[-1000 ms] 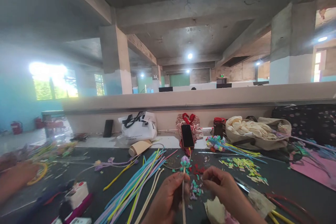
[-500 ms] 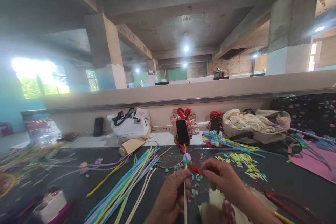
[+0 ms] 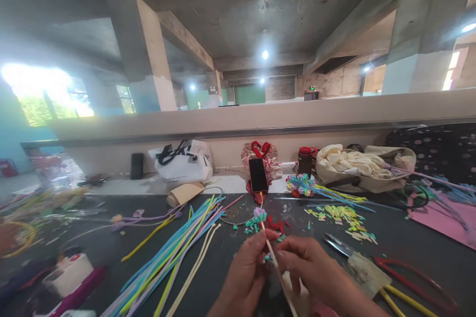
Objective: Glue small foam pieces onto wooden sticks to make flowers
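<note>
At left hand (image 3: 243,277), stick (image 3: 273,255) angled away-left.

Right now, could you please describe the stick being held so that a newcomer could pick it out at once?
Start at the dark worktable and find the black phone propped at its back. In front, the left hand and right hand pinch a thin pale stick. Unlike the coloured strips lying flat, it carries a purple-and-green tuft on top.

Stick (image 3: 277,265) cut off below — left table edge blurred
</note>
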